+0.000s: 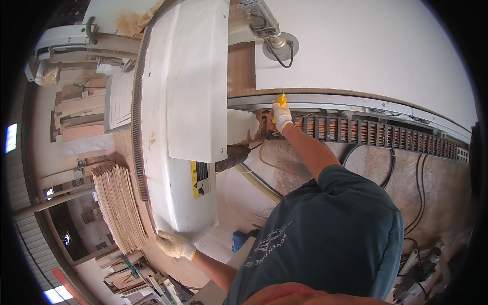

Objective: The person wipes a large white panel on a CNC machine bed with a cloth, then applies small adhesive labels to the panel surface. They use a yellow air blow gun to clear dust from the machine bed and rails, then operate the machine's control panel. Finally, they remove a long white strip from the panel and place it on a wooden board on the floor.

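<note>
My right hand (282, 116), in a white knit glove, is closed round a yellow utility knife (282, 100). The knife's thin tip points at the near edge of a large white board (356, 51). Just below runs a grey metal rail (356, 101). At the lower left, my left hand (175, 245) wears a similar glove. Its fingers are stretched out at the bottom corner of a big white machine housing (190, 101), and nothing shows in them. Whether it touches the housing I cannot tell.
A slatted cable chain (356, 131) with orange cables runs below the rail. A round suction cup (281, 47) on an arm sits over the board. Black hoses (419, 188) lie at right. A stack of thin boards (119, 208) leans at left, beside a blue object (239, 240).
</note>
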`<action>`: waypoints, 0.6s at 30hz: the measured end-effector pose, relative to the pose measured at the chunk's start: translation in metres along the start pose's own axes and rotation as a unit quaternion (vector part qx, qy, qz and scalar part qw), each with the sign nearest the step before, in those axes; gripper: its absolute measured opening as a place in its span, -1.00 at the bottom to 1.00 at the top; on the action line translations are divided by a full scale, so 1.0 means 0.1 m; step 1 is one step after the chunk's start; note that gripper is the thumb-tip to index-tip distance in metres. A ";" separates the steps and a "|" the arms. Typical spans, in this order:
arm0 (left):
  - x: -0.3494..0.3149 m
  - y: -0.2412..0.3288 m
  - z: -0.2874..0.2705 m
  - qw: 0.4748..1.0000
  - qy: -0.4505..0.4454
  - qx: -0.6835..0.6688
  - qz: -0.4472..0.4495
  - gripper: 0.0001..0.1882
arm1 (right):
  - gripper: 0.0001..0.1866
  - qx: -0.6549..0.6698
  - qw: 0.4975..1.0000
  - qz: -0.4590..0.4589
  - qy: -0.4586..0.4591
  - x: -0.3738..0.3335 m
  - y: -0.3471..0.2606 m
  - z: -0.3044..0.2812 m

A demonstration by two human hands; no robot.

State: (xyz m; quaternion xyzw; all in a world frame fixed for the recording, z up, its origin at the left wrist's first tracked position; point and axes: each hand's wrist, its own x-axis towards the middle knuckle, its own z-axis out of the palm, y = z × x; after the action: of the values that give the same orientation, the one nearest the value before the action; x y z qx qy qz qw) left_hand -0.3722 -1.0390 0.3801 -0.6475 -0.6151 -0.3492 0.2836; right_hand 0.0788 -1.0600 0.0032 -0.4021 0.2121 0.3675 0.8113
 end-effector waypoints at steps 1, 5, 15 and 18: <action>0.00 0.01 -0.02 1.000 0.008 -0.007 0.007 -0.63 | -0.92 0.005 1.000 -0.001 -0.018 0.08 -0.02 0.03; -0.01 -0.01 0.03 0.998 0.012 -0.052 -0.019 -0.62 | -0.91 0.023 0.998 0.011 -0.058 0.30 -0.09 0.09; 0.05 -0.15 0.13 0.999 -0.016 -0.018 -0.023 -0.64 | -0.89 -0.066 0.991 0.054 -0.103 0.41 -0.33 0.00; 0.05 -0.11 0.14 0.999 -0.016 0.022 -0.023 -0.66 | -0.89 -0.112 0.985 0.051 -0.121 0.28 -0.36 -0.15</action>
State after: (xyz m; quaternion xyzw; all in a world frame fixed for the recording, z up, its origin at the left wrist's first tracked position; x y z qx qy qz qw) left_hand -0.3819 -1.0238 0.3755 -0.6325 -0.6416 -0.3319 0.2795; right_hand 0.1235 -1.0747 -0.0061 -0.4317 0.0899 0.4757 0.7611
